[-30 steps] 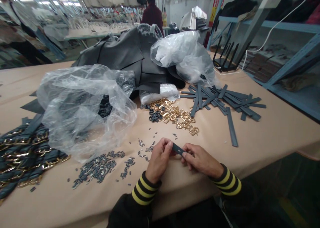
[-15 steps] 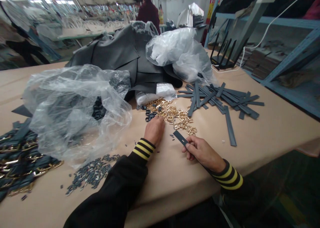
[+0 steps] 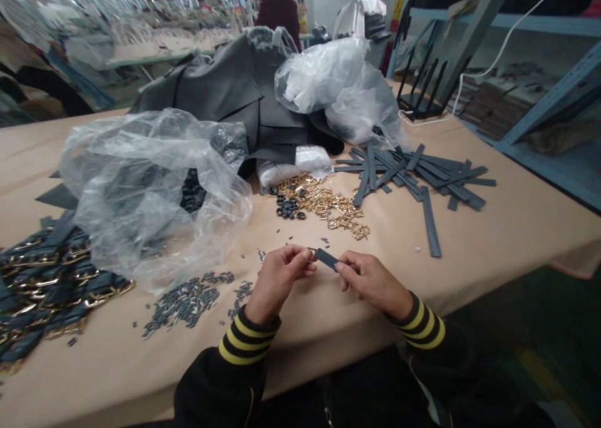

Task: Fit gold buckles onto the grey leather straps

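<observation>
My right hand (image 3: 369, 281) pinches a dark grey strap (image 3: 326, 259), which points left toward my other hand. My left hand (image 3: 284, 275) is closed at the strap's free end, thumb and fingertips around a small gold buckle (image 3: 312, 249) that the fingers mostly hide. Beyond both hands lies a pile of gold buckles (image 3: 331, 206), with several black rings (image 3: 288, 209) on its left side. Small dark tube-like pieces (image 3: 188, 303) are heaped to the left of my left hand, and a few lie scattered in front of it.
More dark straps (image 3: 413, 174) lie crossed at the right back. Clear plastic bags (image 3: 154, 196) and dark sheet material (image 3: 201, 102) fill the back and left. Assembled straps with gold buckles (image 3: 51, 284) are piled far left. A black router (image 3: 420, 102) stands near the blue shelf. A person (image 3: 279, 12) is beyond.
My left hand has come back from the buckle pile to the strap's end, now with a small piece in its fingers. My right hand has shifted slightly left, turning the strap.
</observation>
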`<state>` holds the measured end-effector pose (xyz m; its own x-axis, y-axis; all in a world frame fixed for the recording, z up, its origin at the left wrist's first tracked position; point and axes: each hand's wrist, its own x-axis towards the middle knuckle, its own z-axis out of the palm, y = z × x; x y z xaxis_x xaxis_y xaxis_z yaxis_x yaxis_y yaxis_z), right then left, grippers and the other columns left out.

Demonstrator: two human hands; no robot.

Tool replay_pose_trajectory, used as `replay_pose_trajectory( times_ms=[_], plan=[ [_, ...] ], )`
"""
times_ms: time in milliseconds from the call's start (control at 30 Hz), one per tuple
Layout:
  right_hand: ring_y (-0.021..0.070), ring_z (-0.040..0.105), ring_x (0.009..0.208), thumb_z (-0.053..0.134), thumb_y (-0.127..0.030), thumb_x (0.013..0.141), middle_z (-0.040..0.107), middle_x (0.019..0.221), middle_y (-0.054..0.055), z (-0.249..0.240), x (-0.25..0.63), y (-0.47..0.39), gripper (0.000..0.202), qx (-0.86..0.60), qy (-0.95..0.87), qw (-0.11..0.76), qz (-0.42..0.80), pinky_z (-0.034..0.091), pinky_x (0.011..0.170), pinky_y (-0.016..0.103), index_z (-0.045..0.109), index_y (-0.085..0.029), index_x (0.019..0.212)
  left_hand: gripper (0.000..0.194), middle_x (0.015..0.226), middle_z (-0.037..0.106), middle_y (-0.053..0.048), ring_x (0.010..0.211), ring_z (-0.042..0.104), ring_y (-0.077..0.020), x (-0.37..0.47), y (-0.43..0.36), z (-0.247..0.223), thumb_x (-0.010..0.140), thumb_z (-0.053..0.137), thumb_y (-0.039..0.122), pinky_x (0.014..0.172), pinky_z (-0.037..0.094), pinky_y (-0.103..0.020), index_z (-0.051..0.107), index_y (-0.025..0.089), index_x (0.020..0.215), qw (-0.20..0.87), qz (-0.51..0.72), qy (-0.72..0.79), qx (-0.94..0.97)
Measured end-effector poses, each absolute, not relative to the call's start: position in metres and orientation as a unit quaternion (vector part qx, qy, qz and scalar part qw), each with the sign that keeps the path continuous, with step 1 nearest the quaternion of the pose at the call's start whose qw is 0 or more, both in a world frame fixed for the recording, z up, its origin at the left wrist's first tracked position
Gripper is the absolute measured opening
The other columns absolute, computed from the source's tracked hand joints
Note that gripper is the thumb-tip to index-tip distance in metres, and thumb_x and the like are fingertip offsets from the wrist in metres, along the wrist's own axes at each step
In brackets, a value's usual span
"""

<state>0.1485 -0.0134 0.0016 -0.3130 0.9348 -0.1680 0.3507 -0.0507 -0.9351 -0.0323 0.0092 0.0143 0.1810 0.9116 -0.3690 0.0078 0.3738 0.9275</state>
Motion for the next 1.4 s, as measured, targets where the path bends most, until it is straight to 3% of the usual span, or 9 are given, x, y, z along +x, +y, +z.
replay_pose_trajectory(
  times_ms=[133, 233, 367, 467, 633, 733, 900, 1067, 1400],
  plan=[
    [0.0078, 0.047, 0.045, 0.043, -0.025, 0.082, 0.058, 0.053, -0.001, 0.006, 0.141, -0.019, 0.019, -0.547, -0.669, 0.264, 0.428, 0.035, 0.047, 0.019, 0.052, -0.016, 0.068, 0.017, 0.063, 0.06, -0.001, 0.059, 0.059, -0.0121, -0.024, 0.002, 0.012, 0.077, 0.053, 0.03, 0.06, 0.048, -0.025, 0.056, 0.013, 0.078, 0.523, 0.345, 0.556, 0.546],
    [0.009, 0.049, 0.045, 0.042, -0.025, 0.082, 0.058, 0.052, -0.001, 0.007, 0.136, -0.022, 0.019, -0.564, -0.672, 0.257, 0.406, 0.034, 0.048, 0.02, 0.052, -0.017, 0.068, 0.011, 0.065, 0.059, -0.001, 0.059, 0.057, -0.0135, -0.017, -0.006, 0.008, 0.081, 0.047, 0.026, 0.06, 0.047, -0.027, 0.053, 0.017, 0.079, 0.329, 0.321, 0.588, 0.665],
    [0.0113, 0.053, 0.048, 0.04, -0.024, 0.083, 0.058, 0.054, 0.0, 0.006, 0.129, -0.025, 0.018, -0.583, -0.677, 0.264, 0.365, 0.036, 0.052, 0.021, 0.05, -0.019, 0.069, 0.008, 0.092, 0.058, -0.011, 0.082, 0.055, -0.0192, -0.007, -0.017, 0.003, 0.082, 0.043, 0.017, 0.073, 0.046, -0.033, 0.051, 0.016, 0.08, 0.083, 0.29, 0.561, 0.771],
    [0.0133, 0.056, 0.053, 0.041, -0.024, 0.084, 0.059, 0.058, 0.001, 0.005, 0.126, -0.026, 0.016, -0.594, -0.684, 0.27, 0.327, 0.038, 0.055, 0.022, 0.05, -0.019, 0.071, 0.007, 0.098, 0.051, -0.013, 0.09, 0.048, -0.0212, -0.001, -0.023, 0.003, 0.081, 0.044, 0.014, 0.076, 0.044, -0.033, 0.05, 0.015, 0.078, 0.008, 0.286, 0.542, 0.79],
    [0.015, 0.057, 0.058, 0.043, -0.026, 0.083, 0.061, 0.065, 0.002, 0.003, 0.127, -0.025, 0.012, -0.616, -0.671, 0.277, 0.308, 0.039, 0.058, 0.023, 0.051, -0.018, 0.084, 0.01, 0.073, 0.048, -0.005, 0.069, 0.045, -0.0164, -0.002, -0.027, 0.004, 0.083, 0.038, 0.013, 0.065, 0.042, -0.029, 0.045, 0.016, 0.077, 0.015, 0.252, 0.52, 0.816],
    [0.0142, 0.058, 0.058, 0.044, -0.026, 0.083, 0.061, 0.065, 0.002, 0.003, 0.127, -0.025, 0.016, -0.595, -0.658, 0.304, 0.347, 0.041, 0.059, 0.023, 0.051, -0.017, 0.094, 0.008, 0.07, 0.046, -0.003, 0.067, 0.045, -0.0155, -0.005, -0.027, 0.003, 0.083, 0.038, 0.012, 0.062, 0.041, -0.028, 0.043, 0.017, 0.078, 0.021, 0.281, 0.501, 0.818],
    [0.0115, 0.058, 0.055, 0.042, -0.023, 0.084, 0.062, 0.067, 0.001, 0.002, 0.128, -0.026, 0.013, -0.552, -0.638, 0.348, 0.409, 0.043, 0.057, 0.022, 0.053, -0.017, 0.085, 0.008, 0.069, 0.045, -0.002, 0.062, 0.044, -0.013, -0.003, -0.028, 0.005, 0.082, 0.039, 0.012, 0.057, 0.04, -0.024, 0.042, 0.018, 0.078, 0.029, 0.321, 0.501, 0.803],
    [0.0156, 0.061, 0.073, 0.047, -0.021, 0.081, 0.066, 0.079, 0.003, -0.001, 0.129, -0.025, 0.026, -0.555, -0.64, 0.368, 0.384, 0.045, 0.07, 0.026, 0.049, -0.018, 0.107, 0.009, 0.068, 0.044, 0.0, 0.061, 0.045, -0.0122, -0.003, -0.027, 0.007, 0.081, 0.04, 0.011, 0.057, 0.04, -0.023, 0.041, 0.019, 0.078, 0.032, 0.336, 0.493, 0.802],
    [0.0116, 0.058, 0.059, 0.045, -0.022, 0.082, 0.064, 0.07, 0.002, 0.004, 0.128, -0.025, 0.013, -0.555, -0.626, 0.379, 0.395, 0.044, 0.06, 0.022, 0.057, -0.017, 0.085, 0.006, 0.07, 0.047, -0.001, 0.066, 0.049, -0.0129, -0.003, -0.026, 0.001, 0.079, 0.045, 0.012, 0.063, 0.044, -0.026, 0.045, 0.018, 0.079, 0.092, 0.391, 0.51, 0.761]
  ],
)
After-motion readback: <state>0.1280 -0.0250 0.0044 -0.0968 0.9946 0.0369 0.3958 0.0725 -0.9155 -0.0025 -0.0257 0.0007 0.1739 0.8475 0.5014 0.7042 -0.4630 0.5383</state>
